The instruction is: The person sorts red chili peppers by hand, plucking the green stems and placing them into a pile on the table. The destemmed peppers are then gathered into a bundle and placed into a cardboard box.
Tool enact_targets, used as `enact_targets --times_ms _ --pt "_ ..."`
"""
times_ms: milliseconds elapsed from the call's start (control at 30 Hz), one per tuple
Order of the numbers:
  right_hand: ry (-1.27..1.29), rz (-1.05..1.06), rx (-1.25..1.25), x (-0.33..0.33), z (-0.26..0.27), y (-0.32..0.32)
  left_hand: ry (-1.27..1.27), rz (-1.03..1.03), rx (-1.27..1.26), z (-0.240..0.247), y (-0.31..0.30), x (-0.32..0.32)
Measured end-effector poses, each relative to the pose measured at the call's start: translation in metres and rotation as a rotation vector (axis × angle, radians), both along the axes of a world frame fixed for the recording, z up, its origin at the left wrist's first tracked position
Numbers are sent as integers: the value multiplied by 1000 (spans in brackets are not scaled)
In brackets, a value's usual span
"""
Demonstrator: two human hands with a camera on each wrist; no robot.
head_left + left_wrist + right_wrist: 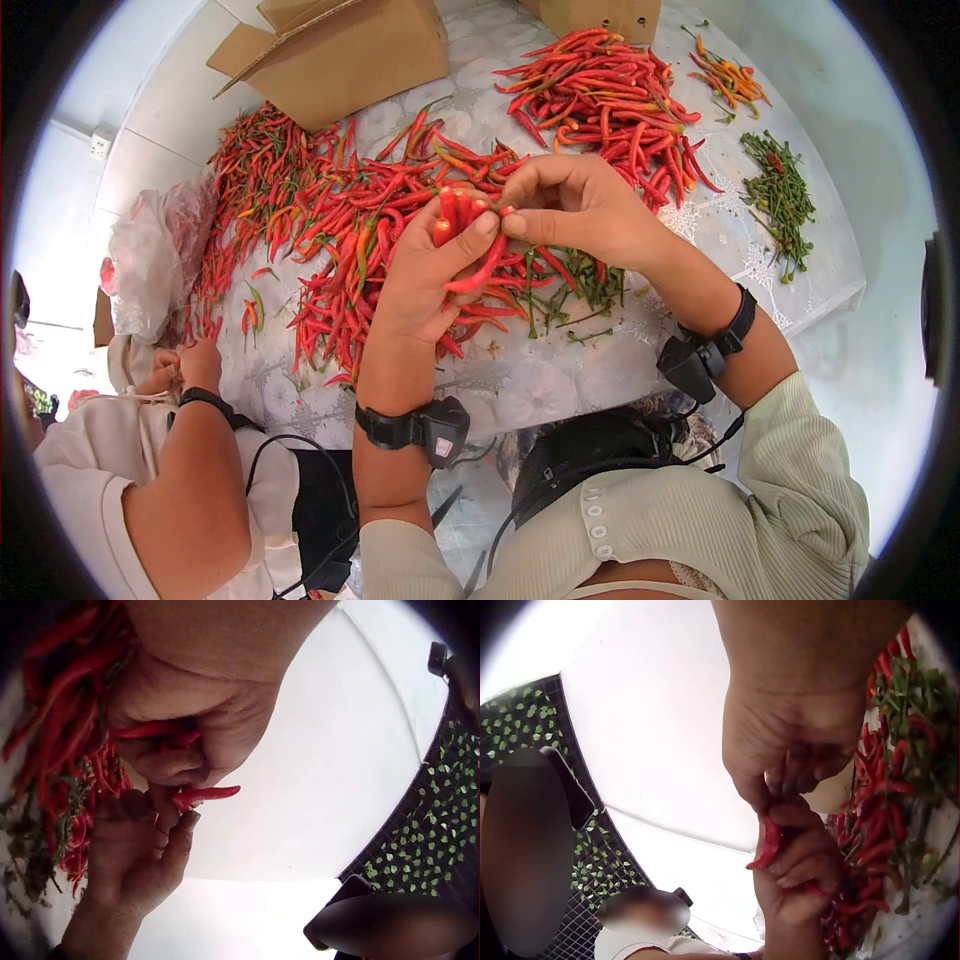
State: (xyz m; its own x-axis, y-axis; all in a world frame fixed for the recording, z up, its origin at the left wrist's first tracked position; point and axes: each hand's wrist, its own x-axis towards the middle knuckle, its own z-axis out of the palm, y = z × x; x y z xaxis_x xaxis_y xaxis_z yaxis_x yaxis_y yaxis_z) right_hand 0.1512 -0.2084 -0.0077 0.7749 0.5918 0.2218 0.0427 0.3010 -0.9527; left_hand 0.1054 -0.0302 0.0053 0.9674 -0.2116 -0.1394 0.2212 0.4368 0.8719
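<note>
Several red chili peppers are bunched in my left hand, its fingers curled round them and the thumb across the front. My right hand meets it from the right, pinching the stem end of one red chili between thumb and forefinger. In the left wrist view that chili sticks out sideways between the two hands. The right wrist view has it pointing down past the left fingers. Below both hands lies a big heap of red chilies on the table.
Another chili pile lies at the back right, near a few orange chilies and a heap of green stems. More stems lie by my right wrist. A cardboard box stands behind. Another person works at the left beside a plastic bag.
</note>
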Motion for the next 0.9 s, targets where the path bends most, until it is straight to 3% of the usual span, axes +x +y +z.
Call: enact_targets --times_ms 267,567,900 --pt "-37 -145 -28 1 1 -2 94 -121 47 4 5 -2" --pt "131 31 -23 -1 8 -4 51 -106 25 3 4 0" --pt "32 114 -58 3 -2 -4 12 -19 90 4 1 -1"
